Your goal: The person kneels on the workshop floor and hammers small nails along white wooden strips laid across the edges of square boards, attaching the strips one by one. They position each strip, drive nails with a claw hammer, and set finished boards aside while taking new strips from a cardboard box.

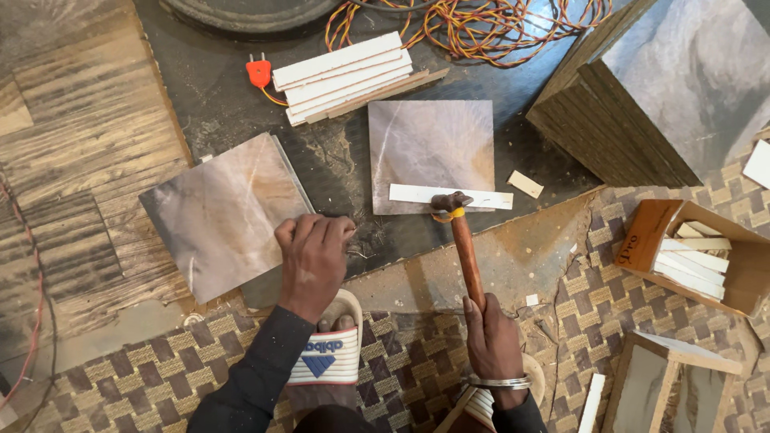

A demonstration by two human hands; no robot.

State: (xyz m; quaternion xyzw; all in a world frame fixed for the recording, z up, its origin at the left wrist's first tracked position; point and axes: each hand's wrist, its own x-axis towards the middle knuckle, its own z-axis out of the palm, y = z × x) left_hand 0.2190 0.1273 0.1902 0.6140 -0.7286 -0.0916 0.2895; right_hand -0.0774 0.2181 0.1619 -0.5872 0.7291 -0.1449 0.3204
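The left hand [313, 256] rests curled, fingers closed, at the edge of a marbled panel [220, 216]. The right hand [491, 333] grips a hammer [464, 244], its head on a white strip [449, 196]. A cardboard box [694, 256] holds white strips.

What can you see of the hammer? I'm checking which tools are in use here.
The hammer has a dark metal head, a yellow band below it, and a reddish-brown wooden handle. The right hand holds the handle's lower end. The head rests on a white strip lying along the near edge of a square marbled panel. The handle runs back toward the person, slightly slanted.
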